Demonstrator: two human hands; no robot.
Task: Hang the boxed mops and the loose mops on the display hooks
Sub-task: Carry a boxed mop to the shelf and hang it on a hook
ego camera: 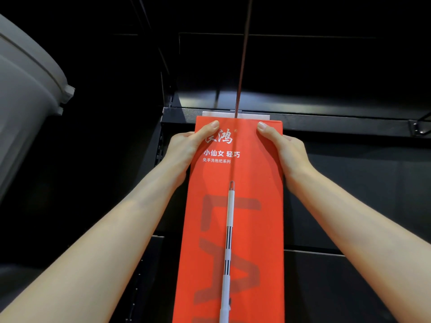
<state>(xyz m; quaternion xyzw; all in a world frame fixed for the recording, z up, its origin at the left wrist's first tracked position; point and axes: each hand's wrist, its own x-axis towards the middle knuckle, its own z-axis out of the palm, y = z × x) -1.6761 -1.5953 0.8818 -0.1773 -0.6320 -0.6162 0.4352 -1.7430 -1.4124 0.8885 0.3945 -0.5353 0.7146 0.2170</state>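
Now | left hand [186,145], right hand [288,148] grip red box [245,217] | reads "小仙女 轻巧"

The mop box [235,217] is bright orange-red, with white lettering near its top and large darker, brownish-red letters running down its face. Printed along its middle is a mop handle — white, broken by short bands of black-and-white stripes. A pale white tab [235,114] shows above the box's top edge. The hook rod [242,57] looks dark reddish-brown. The shelving [326,117] behind is black — faintly glossy along its rail. At the left, a bucket [25,89] is light grey.
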